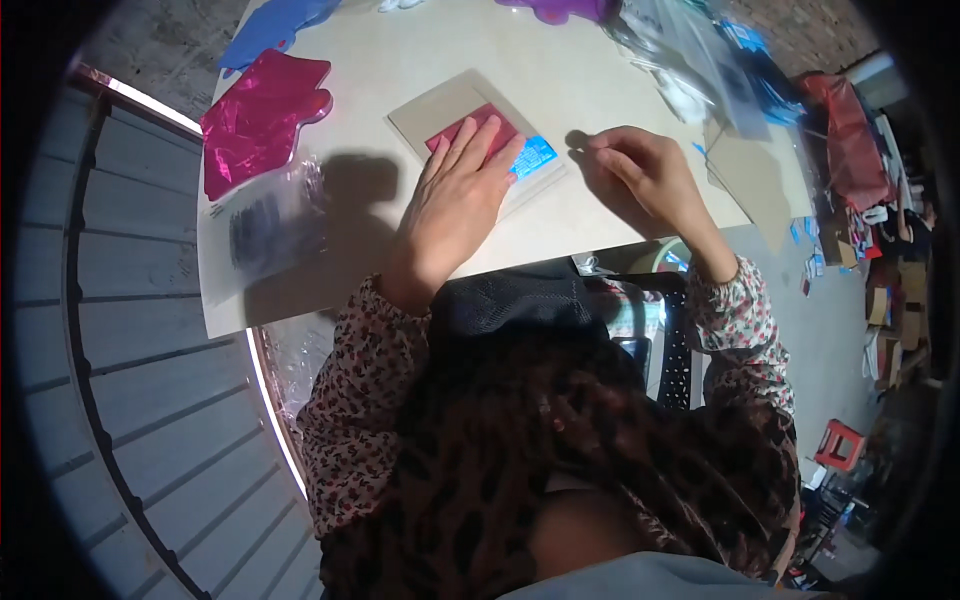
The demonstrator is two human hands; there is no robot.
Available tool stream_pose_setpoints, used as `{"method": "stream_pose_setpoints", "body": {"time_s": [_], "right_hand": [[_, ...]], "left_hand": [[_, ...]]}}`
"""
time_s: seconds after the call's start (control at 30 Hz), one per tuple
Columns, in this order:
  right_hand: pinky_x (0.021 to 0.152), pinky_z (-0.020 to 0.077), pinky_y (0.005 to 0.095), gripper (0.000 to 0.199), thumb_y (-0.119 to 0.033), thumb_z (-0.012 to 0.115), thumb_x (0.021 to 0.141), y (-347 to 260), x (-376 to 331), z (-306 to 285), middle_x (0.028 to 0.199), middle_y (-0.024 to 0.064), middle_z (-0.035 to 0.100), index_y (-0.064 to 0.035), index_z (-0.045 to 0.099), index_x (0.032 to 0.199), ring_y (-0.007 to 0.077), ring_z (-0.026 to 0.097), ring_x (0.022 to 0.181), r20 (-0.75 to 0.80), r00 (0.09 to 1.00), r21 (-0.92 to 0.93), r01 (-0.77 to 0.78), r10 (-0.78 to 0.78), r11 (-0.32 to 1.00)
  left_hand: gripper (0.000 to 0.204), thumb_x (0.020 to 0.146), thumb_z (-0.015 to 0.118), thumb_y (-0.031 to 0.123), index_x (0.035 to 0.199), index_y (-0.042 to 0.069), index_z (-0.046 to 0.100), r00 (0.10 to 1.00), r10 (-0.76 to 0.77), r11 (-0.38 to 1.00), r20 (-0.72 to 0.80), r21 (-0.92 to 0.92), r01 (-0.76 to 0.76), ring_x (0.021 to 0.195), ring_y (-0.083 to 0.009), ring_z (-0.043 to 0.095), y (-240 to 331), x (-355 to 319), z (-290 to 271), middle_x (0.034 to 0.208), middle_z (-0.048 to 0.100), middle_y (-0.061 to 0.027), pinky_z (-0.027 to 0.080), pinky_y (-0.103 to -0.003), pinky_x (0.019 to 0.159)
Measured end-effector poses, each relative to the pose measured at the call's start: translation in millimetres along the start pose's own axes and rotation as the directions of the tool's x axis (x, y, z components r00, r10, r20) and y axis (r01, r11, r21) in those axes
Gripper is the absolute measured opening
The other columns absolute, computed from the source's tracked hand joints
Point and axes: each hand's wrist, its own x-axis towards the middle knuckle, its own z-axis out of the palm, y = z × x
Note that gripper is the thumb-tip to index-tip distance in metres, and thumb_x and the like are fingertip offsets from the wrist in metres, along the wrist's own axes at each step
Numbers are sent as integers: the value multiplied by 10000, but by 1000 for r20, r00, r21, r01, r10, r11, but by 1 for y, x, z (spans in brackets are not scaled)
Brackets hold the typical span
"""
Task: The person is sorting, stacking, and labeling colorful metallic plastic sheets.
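Note:
A clear plastic bag [405, 110] with a beige card in it lies flat on the table. A shiny pink foil piece [448, 130] and a blue printed label [537, 153] show at the bag's middle and right side. My left hand [455, 200] presses on the bag with its fingers stretched out, covering part of the foil piece. To the right of the bag, my right hand [645, 170] is held apart from it, its fingers curled in toward the thumb. Whether anything small is between those fingertips is hidden.
Pink foil pieces [260, 125] and a clear sheet [275, 230] lie at the table's left, with blue foil [280, 28] behind. Purple foil [565, 8], plastic bags [685, 55] and beige cards [752, 180] occupy the back and right. A red stool [840, 445] stands on the floor.

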Motion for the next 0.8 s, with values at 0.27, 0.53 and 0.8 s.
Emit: {"method": "stream_pose_setpoints", "body": {"time_s": [0.27,0.53,0.8], "right_hand": [[711,450,294,120,-49,578,824,-21,0,41,853,84,601,27,612,910,175,567,793,194,796,-416,596,-573,687],[706,456,302,87,-34,598,798,-11,-7,20,845,106,589,17,618,866,241,561,788,403,861,-155,398,-310,904],[688,457,314,101,-85,602,800,-25,14,23,834,116,582,13,616,821,255,553,762,285,787,-377,617,-547,691]], "left_hand": [[371,900,487,208,1248,81,492,998,-19,1000,-52,-22,18,1256,-336,363,-1,-6,1,1314,436,-168,282,-446,1043],[372,896,498,203,1252,97,495,999,-13,999,-53,-52,11,1263,-335,354,-3,-9,1,1320,432,-165,280,-450,1044],[357,896,493,193,1239,94,508,997,-1,999,-75,-54,-3,1260,-326,363,-3,-6,2,1306,448,-162,290,-447,1042]]}}
